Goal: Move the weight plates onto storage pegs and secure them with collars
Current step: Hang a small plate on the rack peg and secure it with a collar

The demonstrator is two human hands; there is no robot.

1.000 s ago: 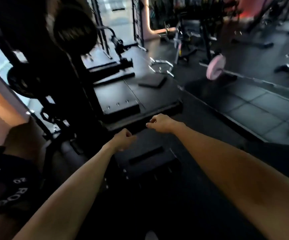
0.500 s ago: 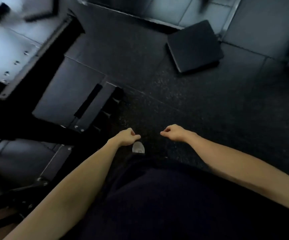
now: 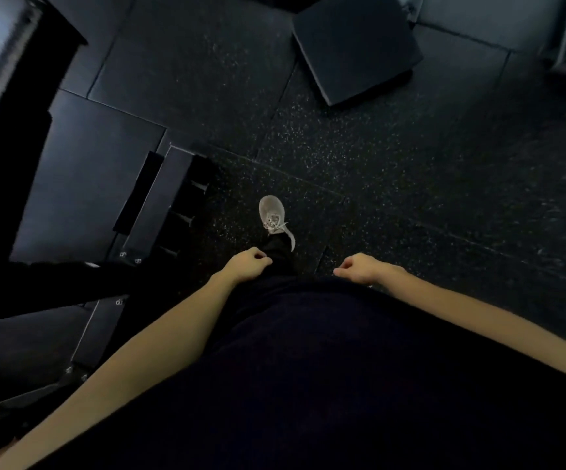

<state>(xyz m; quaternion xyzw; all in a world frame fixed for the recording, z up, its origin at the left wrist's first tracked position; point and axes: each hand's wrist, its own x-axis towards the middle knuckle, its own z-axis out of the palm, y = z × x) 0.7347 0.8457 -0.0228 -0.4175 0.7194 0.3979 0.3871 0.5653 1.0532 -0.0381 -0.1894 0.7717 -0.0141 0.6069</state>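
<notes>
View: head camera looks straight down at a dim gym floor (image 3: 393, 171) of black rubber tiles with pale flecks.
Left hand: the left hand (image 3: 246, 264) hangs in front of the torso, fingers loosely curled, holding nothing.
Right hand: the right hand (image 3: 359, 268) hangs level with the left and apart from it, fingers loosely curled, holding nothing.
Forearms: both are bare and reach in from the lower corners of the frame.
Clothing: a dark top (image 3: 325, 385) fills the lower centre; a dark trouser leg runs forward from between the 2 hands.
Shoe: 1 pale laced shoe (image 3: 272, 213) is planted on the floor just ahead of the left hand, toe pointing up-frame.
Weight plates: none can be made out in this view; their position cannot be told.
Storage pegs and collars: not discernible.
Left side: a dark rack base (image 3: 159, 205) with slots and bolt heads lies flat on the floor near the shoe; a black frame member crosses below it.
Top centre: 1 square black pad (image 3: 356, 45) lies flat on the floor, turned at an angle to the tile seams, well apart from the hands.
Top right: blurred dark equipment, type unclear.
</notes>
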